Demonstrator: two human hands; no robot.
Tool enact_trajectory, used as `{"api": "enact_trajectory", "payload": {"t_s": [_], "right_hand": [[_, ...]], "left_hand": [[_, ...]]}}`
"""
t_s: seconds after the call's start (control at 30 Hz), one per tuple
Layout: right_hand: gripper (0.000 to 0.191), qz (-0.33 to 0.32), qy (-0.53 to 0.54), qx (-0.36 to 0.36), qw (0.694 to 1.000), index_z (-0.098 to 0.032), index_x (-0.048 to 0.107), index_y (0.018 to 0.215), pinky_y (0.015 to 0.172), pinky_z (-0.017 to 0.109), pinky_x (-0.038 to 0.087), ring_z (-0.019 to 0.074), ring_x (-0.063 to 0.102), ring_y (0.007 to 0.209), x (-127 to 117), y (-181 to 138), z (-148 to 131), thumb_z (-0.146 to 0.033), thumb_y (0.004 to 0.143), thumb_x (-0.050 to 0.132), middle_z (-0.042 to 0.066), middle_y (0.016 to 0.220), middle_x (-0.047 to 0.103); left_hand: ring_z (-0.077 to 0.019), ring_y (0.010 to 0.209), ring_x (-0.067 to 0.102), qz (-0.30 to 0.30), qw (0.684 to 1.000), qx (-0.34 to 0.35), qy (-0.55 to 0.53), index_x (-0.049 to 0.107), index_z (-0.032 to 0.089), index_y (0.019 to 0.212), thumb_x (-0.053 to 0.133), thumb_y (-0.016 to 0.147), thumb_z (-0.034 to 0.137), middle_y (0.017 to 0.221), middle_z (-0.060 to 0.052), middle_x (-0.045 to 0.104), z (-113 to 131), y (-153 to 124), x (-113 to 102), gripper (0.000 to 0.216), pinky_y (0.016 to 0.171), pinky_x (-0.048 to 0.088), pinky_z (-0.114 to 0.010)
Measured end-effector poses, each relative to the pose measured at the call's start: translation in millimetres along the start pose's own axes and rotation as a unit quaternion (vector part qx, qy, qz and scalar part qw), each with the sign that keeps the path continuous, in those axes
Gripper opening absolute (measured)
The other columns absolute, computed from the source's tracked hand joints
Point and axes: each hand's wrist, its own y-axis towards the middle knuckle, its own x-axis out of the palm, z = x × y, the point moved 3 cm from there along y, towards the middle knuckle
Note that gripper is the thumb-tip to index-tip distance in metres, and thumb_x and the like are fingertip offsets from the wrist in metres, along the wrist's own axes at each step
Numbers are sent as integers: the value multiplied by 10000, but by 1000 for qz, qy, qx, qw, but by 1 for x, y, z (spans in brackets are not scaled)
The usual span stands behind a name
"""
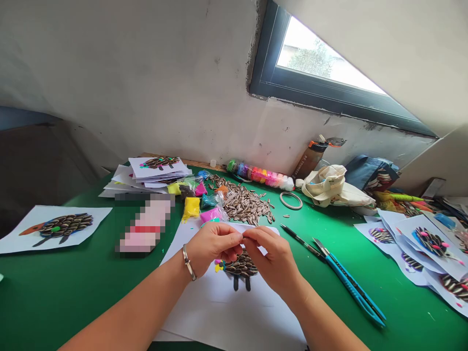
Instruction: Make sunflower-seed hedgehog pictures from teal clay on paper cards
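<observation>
My left hand (217, 244) and my right hand (273, 256) meet fingertip to fingertip above a white sheet of paper (215, 312). Both are closed in a pinch, and whatever lies between the fingertips is too small to make out. Below them on the sheet is an animal figure (241, 267) of striped sunflower seeds, with two dark legs and yellow and pink bits at its left end. My hands hide its upper part. A metal bracelet (188, 263) circles my left wrist.
Behind my hands lie loose sunflower seeds (248, 202) and bags of coloured clay (191, 208). To the right are a black pen (302, 241), a blue cutter (351, 282), a tape ring (291, 200) and seed pictures (431, 241). More pictures (66, 228) lie left; a bottle (309, 158) stands behind.
</observation>
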Motion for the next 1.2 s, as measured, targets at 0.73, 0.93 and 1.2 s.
{"api": "enact_trajectory", "payload": {"t_s": [0.73, 0.93, 1.2], "right_hand": [[179, 12, 6, -21, 1000, -208, 617, 1053, 652, 253, 475, 128, 568, 696, -1, -1, -1, -148, 905, 535, 35, 870, 647], [145, 7, -4, -28, 1000, -203, 618, 952, 623, 241, 462, 125, 559, 688, 1, -1, -1, -120, 905, 510, 26, 824, 629], [147, -5, -10, -20, 1000, -198, 636, 899, 624, 250, 459, 134, 559, 691, 0, 0, -1, -165, 927, 495, 33, 798, 636]], "left_hand": [[-78, 558, 544, -15, 998, -20, -51, 699, 136, 684, 829, 645, 486, 638, -18, 637, -3, -1, 0, 375, 536, 418, -189], [-82, 560, 548, -12, 998, -23, -51, 692, 133, 672, 834, 630, 498, 639, -22, 637, -3, -1, 1, 394, 554, 431, -202], [-91, 556, 543, -5, 999, -23, -48, 697, 136, 696, 849, 609, 464, 639, -26, 638, -2, 0, -2, 372, 528, 393, -207]]}}
